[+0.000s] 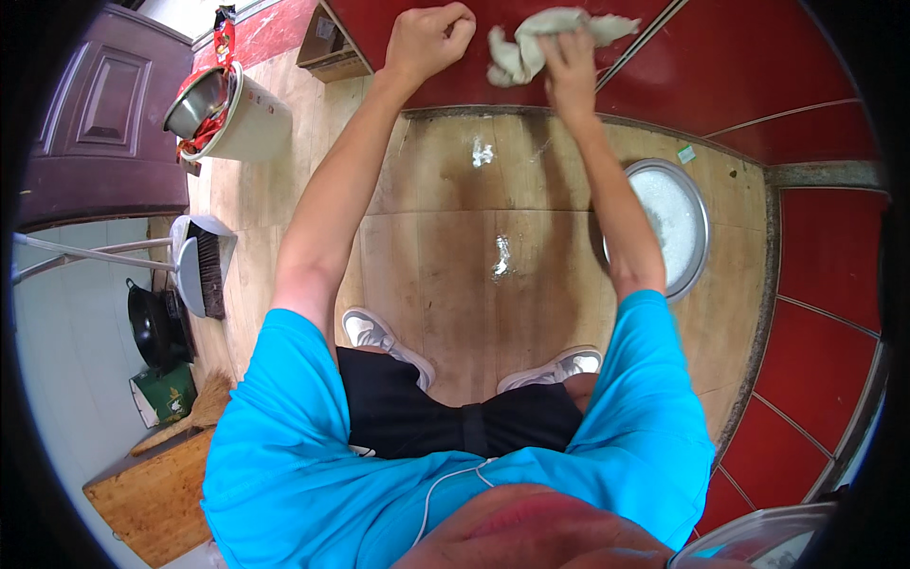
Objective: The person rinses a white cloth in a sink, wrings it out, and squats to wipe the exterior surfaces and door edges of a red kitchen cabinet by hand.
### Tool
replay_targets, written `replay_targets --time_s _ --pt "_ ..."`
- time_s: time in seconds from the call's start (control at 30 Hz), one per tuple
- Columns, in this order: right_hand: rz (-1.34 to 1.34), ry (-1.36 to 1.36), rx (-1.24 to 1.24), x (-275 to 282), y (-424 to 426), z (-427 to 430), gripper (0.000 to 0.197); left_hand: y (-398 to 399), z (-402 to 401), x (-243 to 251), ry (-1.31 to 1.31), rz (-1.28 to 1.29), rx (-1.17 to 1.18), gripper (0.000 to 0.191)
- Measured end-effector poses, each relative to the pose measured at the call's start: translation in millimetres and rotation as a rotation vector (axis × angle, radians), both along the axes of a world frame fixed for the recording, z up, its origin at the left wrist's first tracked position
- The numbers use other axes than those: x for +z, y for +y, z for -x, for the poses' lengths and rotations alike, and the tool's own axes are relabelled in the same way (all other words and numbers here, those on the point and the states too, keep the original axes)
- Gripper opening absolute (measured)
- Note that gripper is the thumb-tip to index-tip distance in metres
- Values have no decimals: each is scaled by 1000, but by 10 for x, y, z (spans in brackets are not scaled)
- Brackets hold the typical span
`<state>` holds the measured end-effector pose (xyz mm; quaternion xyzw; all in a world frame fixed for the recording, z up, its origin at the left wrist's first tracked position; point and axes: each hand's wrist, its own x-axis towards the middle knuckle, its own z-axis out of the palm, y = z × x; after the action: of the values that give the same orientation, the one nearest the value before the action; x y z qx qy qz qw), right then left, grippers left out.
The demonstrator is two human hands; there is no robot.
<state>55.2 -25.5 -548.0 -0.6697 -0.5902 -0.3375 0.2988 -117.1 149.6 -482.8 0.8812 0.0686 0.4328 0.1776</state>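
My right hand (pixel 571 78) presses a damp-looking, pale grey-green cloth (pixel 544 43) flat against a glossy red cabinet panel (pixel 668 78). The cloth is bunched, with one end trailing to the right past a metal trim strip. My left hand (pixel 430 39) is curled into a fist in front of the same red panel, to the left of the cloth. Nothing shows inside that fist. Below my right forearm, a metal basin (pixel 700 227) of sudsy white water stands on the floor, partly hidden by the arm.
Wet patches gleam on the wood-look floor (pixel 462 284) between my shoes. At left are a white bucket (pixel 259 121) holding a steel bowl (pixel 197 105), a cardboard box (pixel 341 65), a dustpan with brush (pixel 206 267), a black wok (pixel 147 323) and a wooden board (pixel 153 491).
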Motion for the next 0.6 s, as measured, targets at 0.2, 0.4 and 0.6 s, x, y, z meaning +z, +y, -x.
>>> replay_targets --time_s 0.2,0.4,0.6 --pt "303 -103 -129 -452 -226 -89 52 -20 -68 19 10 -86 72 12" --pt "22 -120 -99 117 -140 -181 55 -125 -30 77 -17 48 1 13" --pt "16 123 147 -147 -241 -82 63 -154 -149 -45 -139 -117 136 8"
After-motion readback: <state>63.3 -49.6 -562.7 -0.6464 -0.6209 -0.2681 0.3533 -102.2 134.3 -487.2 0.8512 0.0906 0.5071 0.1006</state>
